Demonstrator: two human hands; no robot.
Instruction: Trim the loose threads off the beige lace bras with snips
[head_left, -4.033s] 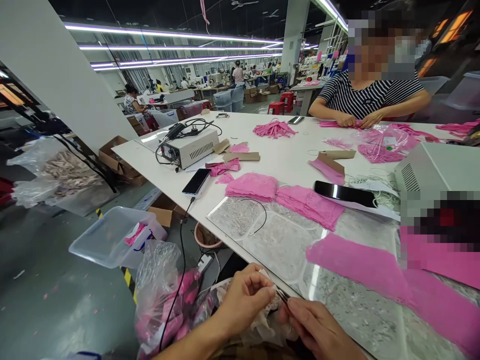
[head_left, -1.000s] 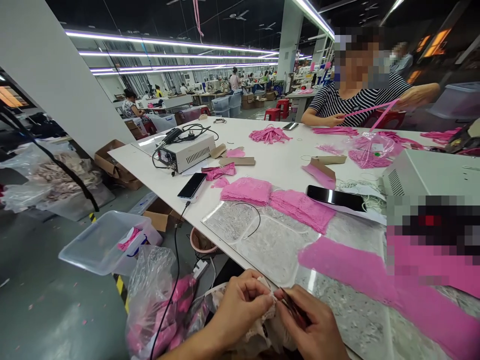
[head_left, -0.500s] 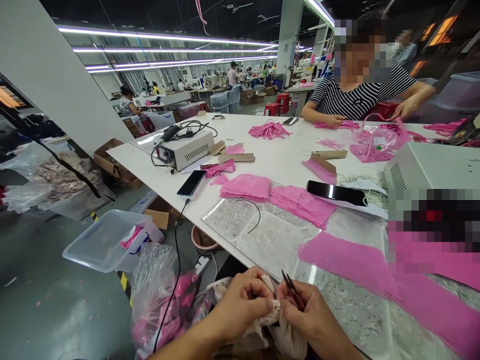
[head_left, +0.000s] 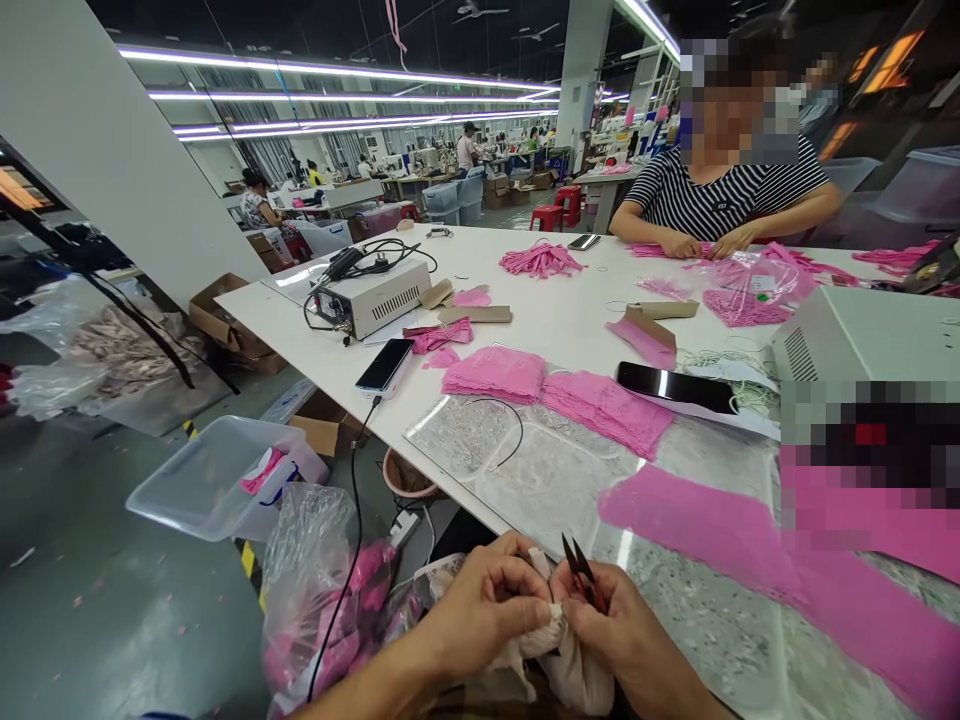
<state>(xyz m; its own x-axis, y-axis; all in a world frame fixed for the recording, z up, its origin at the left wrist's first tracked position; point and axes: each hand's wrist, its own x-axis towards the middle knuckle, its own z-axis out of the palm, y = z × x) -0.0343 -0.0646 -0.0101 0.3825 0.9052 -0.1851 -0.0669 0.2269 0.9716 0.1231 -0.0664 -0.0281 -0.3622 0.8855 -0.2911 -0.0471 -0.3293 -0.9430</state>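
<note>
Cream fabric with a lacy edge (head_left: 574, 678) is bunched between my two hands, over the front edge of the table. My left hand (head_left: 491, 605) is closed, pinching the fabric between thumb and fingers. In my closed right hand (head_left: 622, 625) lie dark thread snips (head_left: 582, 572), their blades pointing up and apart. The right thumb and fingertips also meet the fabric edge close to the left fingertips. Part of the fabric is hidden behind the hands. Just beyond, a long pink fabric piece (head_left: 697, 515) lies on the table's patterned clear cover (head_left: 536, 480).
Stacked pink lace pieces (head_left: 495, 374), a phone on a cable (head_left: 384, 365), another phone (head_left: 675, 388) and a grey power box (head_left: 386, 298) occupy the table. A clear bin (head_left: 202, 480) and plastic bag (head_left: 307, 570) stand at left. Opposite sits a co-worker in stripes (head_left: 724, 200).
The snips' blades have spread further apart, while my hands stay nearly in place on the fabric. Across the table, the co-worker's hands have come together, and the raised pink strip has gone down.
</note>
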